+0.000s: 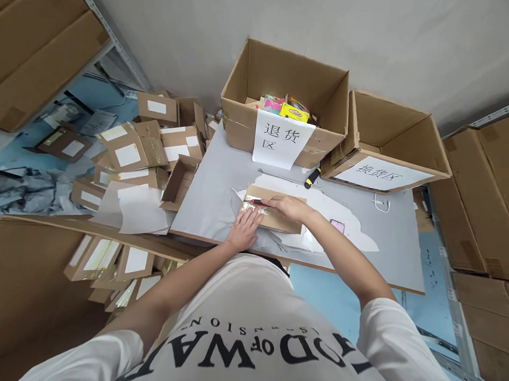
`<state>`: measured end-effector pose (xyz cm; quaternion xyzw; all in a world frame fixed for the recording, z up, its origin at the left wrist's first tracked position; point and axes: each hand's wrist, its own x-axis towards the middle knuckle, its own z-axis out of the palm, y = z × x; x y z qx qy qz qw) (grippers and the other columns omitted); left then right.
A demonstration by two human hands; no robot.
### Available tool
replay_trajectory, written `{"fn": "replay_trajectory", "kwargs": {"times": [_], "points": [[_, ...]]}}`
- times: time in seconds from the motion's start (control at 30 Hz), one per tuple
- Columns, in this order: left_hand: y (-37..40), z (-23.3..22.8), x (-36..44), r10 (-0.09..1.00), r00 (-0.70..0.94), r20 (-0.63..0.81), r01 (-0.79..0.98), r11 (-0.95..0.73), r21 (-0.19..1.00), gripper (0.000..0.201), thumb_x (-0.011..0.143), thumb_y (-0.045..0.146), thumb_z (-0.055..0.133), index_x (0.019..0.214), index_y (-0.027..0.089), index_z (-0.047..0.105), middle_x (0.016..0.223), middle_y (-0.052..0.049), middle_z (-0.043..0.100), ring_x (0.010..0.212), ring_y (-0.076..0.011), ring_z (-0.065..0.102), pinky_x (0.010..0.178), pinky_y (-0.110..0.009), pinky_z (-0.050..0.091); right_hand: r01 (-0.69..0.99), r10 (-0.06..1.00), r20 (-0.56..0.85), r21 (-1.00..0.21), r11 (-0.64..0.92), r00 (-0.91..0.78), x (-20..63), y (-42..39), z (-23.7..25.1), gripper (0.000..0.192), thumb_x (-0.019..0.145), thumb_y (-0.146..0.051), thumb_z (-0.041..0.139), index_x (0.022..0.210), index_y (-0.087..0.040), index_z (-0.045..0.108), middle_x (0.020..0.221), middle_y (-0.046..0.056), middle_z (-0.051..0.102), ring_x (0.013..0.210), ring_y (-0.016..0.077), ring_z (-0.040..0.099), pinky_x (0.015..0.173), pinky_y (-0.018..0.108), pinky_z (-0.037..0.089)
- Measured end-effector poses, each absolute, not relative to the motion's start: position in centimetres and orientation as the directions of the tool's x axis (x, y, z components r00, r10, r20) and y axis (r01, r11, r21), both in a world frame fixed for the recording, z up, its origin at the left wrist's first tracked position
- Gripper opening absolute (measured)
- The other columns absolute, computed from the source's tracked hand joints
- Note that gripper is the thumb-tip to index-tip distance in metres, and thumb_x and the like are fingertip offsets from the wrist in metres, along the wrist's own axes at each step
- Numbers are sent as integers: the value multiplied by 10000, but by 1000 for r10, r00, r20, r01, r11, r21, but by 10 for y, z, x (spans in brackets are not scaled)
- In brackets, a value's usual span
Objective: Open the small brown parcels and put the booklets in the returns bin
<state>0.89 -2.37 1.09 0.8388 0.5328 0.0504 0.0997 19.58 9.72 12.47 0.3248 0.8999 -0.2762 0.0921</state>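
"What's all around there?"

"Plenty. Two large open cartons stand along the far side of the grey surface [213, 181]: the left carton [237, 127] has colourful packs [293, 112] inside, yellow and pink among them. By the foot of the right carton [336, 162] lies a black-and-yellow tool [312, 178], with a white cable [382, 206] farther right."

"And the left side?"

"A heap of cardboard boxes [128, 148] crowds the surface's left edge, some gaping, with grey plastic bags [29, 187] beyond on the blue floor. More big cartons fill the shelves at either side."

"Where's the one being handled?"

"The small taped cardboard box [281, 219] lies near the middle of the surface, over loose white paper [363, 237]. The right grip [283, 206] is closed around a red-and-black cutter [259, 202] at the box's left part; I can't tell how much blade shows. The left grip [245, 229] is unclosed, fingers resting on the box's near left part."

"Anything in the way?"

"The left fingers cover some of the tape, and the right forearm crosses the paper right beside a pink-screened phone [337, 225]."

"Any writing?"

"The left carton's sheet reads 退货区, the right one's 换货区. The shirt [271, 309] carries 'GOD OF WAR', partly folded away. The small box's label is too tiny to read."
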Motion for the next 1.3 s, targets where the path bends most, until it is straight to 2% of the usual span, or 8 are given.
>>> {"fn": "replay_trajectory", "kwargs": {"times": [0.23, 0.4, 0.6, 0.83, 1.1, 1.3], "points": [[-24, 11, 9, 907, 421, -28, 888, -406, 217, 821, 772, 366, 586, 1486, 157, 237, 1551, -128, 194, 1432, -305, 156, 1142, -464, 135, 574, 486, -307, -443, 688, -819, 191, 101, 120, 485, 924, -179, 404, 1399, -271, 433, 1152, 87, 644, 987, 190, 615, 834, 298, 438], [-25, 9, 8, 905, 423, -36, 890, -408, 204, 817, 772, 344, 582, 1487, 161, 232, 1550, -129, 201, 1434, -298, 152, 1143, -457, 131, 546, 451, -313, -385, 744, -836, 192, 104, 116, 504, 920, -194, 425, 1416, -277, 399, 1088, 98, 653, 866, 183, 637, 752, 278, 444], [-26, 9, 8, 907, 418, -53, 895, -401, 198, 812, 763, 319, 578, 1485, 168, 239, 1556, -123, 183, 1435, -294, 151, 1141, -451, 129, 561, 444, -380, -295, 773, -811, 194, 106, 127, 529, 927, -202, 415, 1438, -322, 345, 1063, 84, 642, 813, 174, 639, 652, 241, 415], [-25, 12, 9, 909, 409, -76, 899, -387, 203, 850, 742, 332, 590, 1490, 173, 220, 1556, -127, 182, 1436, -298, 145, 1141, -458, 126, 532, 416, -393, -256, 807, -820, 196, 102, 123, 566, 932, -181, 394, 1468, -313, 268, 1057, 90, 629, 794, 173, 628, 658, 252, 389], [-32, 17, 9, 908, 410, -82, 899, -388, 204, 829, 749, 333, 594, 1482, 166, 243, 1558, -118, 175, 1436, -295, 146, 1139, -455, 149, 585, 468, -433, -189, 789, -771, 215, 92, 125, 528, 920, -146, 359, 1411, -341, 380, 1082, 92, 635, 765, 185, 632, 647, 279, 385], [-26, 18, 10, 907, 407, -106, 900, -378, 216, 818, 754, 342, 578, 1483, 170, 248, 1555, -118, 188, 1432, -299, 162, 1140, -458, 145, 574, 465, -475, -107, 812, -747, 239, 94, 141, 561, 879, -122, 419, 1405, -319, 404, 986, 96, 654, 778, 197, 632, 622, 274, 369]]}}
